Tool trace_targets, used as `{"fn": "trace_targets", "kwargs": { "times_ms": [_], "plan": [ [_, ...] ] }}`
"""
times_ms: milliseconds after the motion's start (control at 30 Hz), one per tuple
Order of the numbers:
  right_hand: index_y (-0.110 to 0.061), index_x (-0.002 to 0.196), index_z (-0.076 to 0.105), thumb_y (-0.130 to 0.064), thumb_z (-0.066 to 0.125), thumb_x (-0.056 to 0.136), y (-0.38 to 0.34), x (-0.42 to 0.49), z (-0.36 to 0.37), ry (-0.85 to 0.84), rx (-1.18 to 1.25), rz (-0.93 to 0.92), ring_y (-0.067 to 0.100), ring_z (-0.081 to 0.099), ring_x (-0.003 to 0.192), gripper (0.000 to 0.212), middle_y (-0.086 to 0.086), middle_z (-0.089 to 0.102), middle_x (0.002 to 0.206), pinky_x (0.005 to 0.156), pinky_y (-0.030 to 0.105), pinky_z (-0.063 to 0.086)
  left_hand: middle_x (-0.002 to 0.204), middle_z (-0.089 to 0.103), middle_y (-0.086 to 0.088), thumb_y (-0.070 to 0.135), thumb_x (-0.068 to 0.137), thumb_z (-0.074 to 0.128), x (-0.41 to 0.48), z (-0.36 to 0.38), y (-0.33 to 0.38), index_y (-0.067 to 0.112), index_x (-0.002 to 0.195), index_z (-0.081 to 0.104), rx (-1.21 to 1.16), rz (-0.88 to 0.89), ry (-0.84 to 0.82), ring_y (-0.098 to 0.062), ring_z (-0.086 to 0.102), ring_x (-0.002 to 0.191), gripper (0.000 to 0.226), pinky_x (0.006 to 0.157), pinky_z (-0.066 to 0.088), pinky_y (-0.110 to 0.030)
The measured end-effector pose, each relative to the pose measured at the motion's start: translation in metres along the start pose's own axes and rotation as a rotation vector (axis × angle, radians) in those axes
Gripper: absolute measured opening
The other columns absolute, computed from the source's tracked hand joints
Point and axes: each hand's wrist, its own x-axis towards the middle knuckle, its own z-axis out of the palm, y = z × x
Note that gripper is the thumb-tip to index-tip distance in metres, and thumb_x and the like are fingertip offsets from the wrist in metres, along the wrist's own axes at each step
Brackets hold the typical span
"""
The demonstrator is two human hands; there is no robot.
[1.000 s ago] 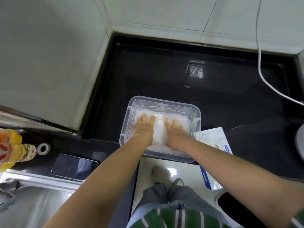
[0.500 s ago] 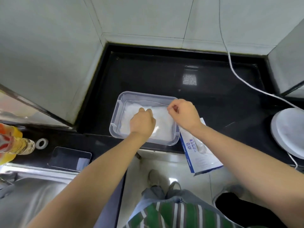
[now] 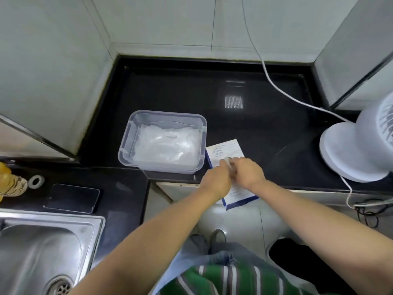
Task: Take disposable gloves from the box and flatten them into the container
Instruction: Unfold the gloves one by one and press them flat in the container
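Observation:
A clear plastic container (image 3: 127, 143) sits on the black counter, holding a flat layer of translucent disposable gloves (image 3: 165, 145). Just right of it lies the white and blue glove box (image 3: 225, 152), overhanging the counter's front edge. Both hands meet over the middle of the box. My left hand (image 3: 217, 179) and my right hand (image 3: 247, 173) have curled fingers, and a bit of clear glove film (image 3: 228, 161) shows between their fingertips. The box opening is hidden under the hands.
A white fan (image 3: 361, 145) stands at the right with its cable (image 3: 276, 86) trailing across the counter. At the left are a steel sink (image 3: 42, 248), a dark phone (image 3: 72, 198), a tape roll (image 3: 36, 180) and a bottle (image 3: 10, 184).
Both hands left the container, where they pressed the gloves flat, and moved right onto the glove box. The camera view also shifted back and right.

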Motion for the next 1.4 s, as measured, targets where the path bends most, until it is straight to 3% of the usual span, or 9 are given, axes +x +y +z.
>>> {"fn": "trace_targets", "kwargs": {
  "times_ms": [233, 367, 533, 667, 767, 900, 1033, 1200, 1400],
  "plan": [
    [-0.015, 0.097, 0.056, -0.011, 0.044, 0.094, -0.005, 0.005, 0.011, 0.030, -0.067, 0.031, 0.029, 0.054, 0.075, 0.013, 0.008, 0.052, 0.090, 0.063, 0.032, 0.045, 0.128, 0.055, -0.014, 0.015, 0.097, 0.040, 0.013, 0.011, -0.016, 0.009, 0.133, 0.040, 0.010, -0.051, -0.087, -0.035, 0.053, 0.114, 0.036, 0.089, 0.043, -0.041],
    [-0.017, 0.071, 0.060, -0.023, 0.052, 0.095, 0.003, 0.010, 0.015, 0.039, 0.276, 0.157, 0.026, 0.061, 0.078, 0.026, 0.006, 0.065, 0.086, 0.067, 0.033, 0.051, 0.131, 0.053, -0.015, 0.014, 0.097, 0.039, 0.016, 0.015, -0.020, 0.009, 0.138, 0.036, 0.028, -0.047, -0.095, -0.035, 0.051, 0.116, 0.041, 0.091, 0.042, -0.041],
    [-0.012, 0.077, 0.064, -0.016, 0.070, 0.085, 0.014, 0.009, 0.001, 0.076, 0.753, 0.209, 0.020, 0.062, 0.084, 0.011, 0.000, 0.064, 0.082, 0.078, 0.030, 0.051, 0.140, 0.046, -0.012, 0.013, 0.098, 0.038, 0.017, 0.017, -0.017, 0.012, 0.153, 0.020, 0.084, -0.057, -0.096, -0.032, 0.050, 0.122, 0.058, 0.093, 0.045, -0.041],
    [-0.008, 0.094, 0.068, -0.026, 0.068, 0.088, 0.022, 0.004, -0.007, 0.053, 0.571, 0.162, 0.021, 0.062, 0.089, 0.019, 0.001, 0.064, 0.089, 0.076, 0.034, 0.054, 0.142, 0.044, -0.011, 0.013, 0.099, 0.038, 0.016, 0.020, -0.015, 0.011, 0.154, 0.016, 0.128, -0.070, -0.083, -0.032, 0.052, 0.121, 0.060, 0.091, 0.045, -0.040],
    [-0.009, 0.064, 0.059, -0.031, 0.057, 0.092, 0.015, -0.003, -0.003, -0.030, 0.428, 0.125, 0.021, 0.045, 0.059, 0.036, 0.001, 0.049, 0.060, 0.058, 0.031, 0.040, 0.143, 0.044, -0.011, 0.013, 0.099, 0.038, 0.015, 0.020, -0.014, 0.011, 0.154, 0.015, 0.150, -0.072, -0.074, -0.031, 0.051, 0.122, 0.060, 0.092, 0.045, -0.040],
    [-0.016, 0.049, 0.044, -0.026, 0.053, 0.097, 0.009, -0.002, 0.008, 0.014, 0.305, 0.157, 0.014, 0.036, 0.047, 0.049, -0.003, 0.040, 0.051, 0.047, 0.025, 0.030, 0.143, 0.044, -0.011, 0.014, 0.099, 0.040, 0.016, 0.020, -0.015, 0.011, 0.154, 0.015, 0.156, -0.072, -0.079, -0.030, 0.052, 0.122, 0.061, 0.094, 0.046, -0.039],
    [-0.011, 0.053, 0.054, -0.016, 0.066, 0.088, 0.011, 0.001, 0.006, -0.040, 0.402, 0.217, 0.014, 0.045, 0.053, 0.037, 0.000, 0.048, 0.056, 0.052, 0.024, 0.037, 0.142, 0.044, -0.012, 0.014, 0.098, 0.041, 0.015, 0.020, -0.013, 0.010, 0.153, 0.017, 0.169, -0.075, -0.085, -0.031, 0.052, 0.121, 0.060, 0.090, 0.045, -0.039],
    [-0.002, 0.068, 0.062, -0.005, 0.074, 0.074, 0.024, -0.002, 0.003, -0.021, 0.854, 0.305, 0.022, 0.063, 0.083, 0.013, 0.007, 0.063, 0.082, 0.088, 0.041, 0.055, 0.131, 0.050, -0.010, 0.013, 0.097, 0.043, 0.015, 0.021, -0.010, 0.011, 0.142, 0.032, 0.176, -0.082, -0.066, -0.027, 0.056, 0.109, 0.047, 0.075, 0.044, -0.034],
    [-0.014, 0.079, 0.059, -0.023, 0.066, 0.090, 0.031, -0.008, -0.003, 0.131, 1.056, 0.263, 0.029, 0.066, 0.090, 0.016, 0.012, 0.067, 0.093, 0.082, 0.043, 0.056, 0.126, 0.052, -0.010, 0.012, 0.095, 0.047, 0.013, 0.021, -0.010, 0.012, 0.135, 0.035, 0.196, -0.077, -0.054, -0.027, 0.057, 0.103, 0.042, 0.071, 0.041, -0.034]
  ]
}}
